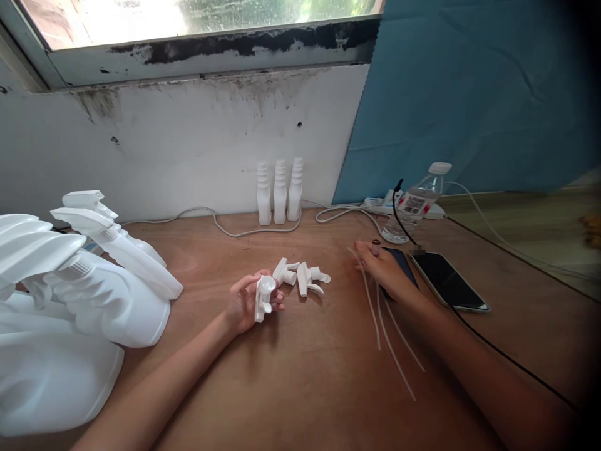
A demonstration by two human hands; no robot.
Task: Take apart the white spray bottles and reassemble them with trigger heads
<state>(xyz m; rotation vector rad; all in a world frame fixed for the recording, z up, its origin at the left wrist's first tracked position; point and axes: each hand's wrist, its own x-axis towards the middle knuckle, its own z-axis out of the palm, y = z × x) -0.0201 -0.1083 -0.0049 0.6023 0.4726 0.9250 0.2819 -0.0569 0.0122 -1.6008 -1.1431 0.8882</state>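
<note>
My left hand (243, 305) is closed around a white trigger spray head (265, 289), its round collar facing up toward me. Just beyond its fingertips, two more spray heads lie on the table: one (284, 273) near the fingers, another (307, 279) to its right. My right hand (374, 263) is to the right, its fingers curled at the upper ends of thin clear dip tubes. One dip tube (370, 304) passes in front of the fingers and seems pinched there. Two other tubes (393, 351) fan out below the hand toward me. The fingertips are partly hidden.
Large white spray bottles (117, 300) crowd the left side. Three small white bottles (280, 194) stand by the wall. At right are a clear water bottle (413, 207), a phone (448, 280) with a black cable, and a dark flat object (399, 266) under my right hand. A white cord (244, 233) runs behind.
</note>
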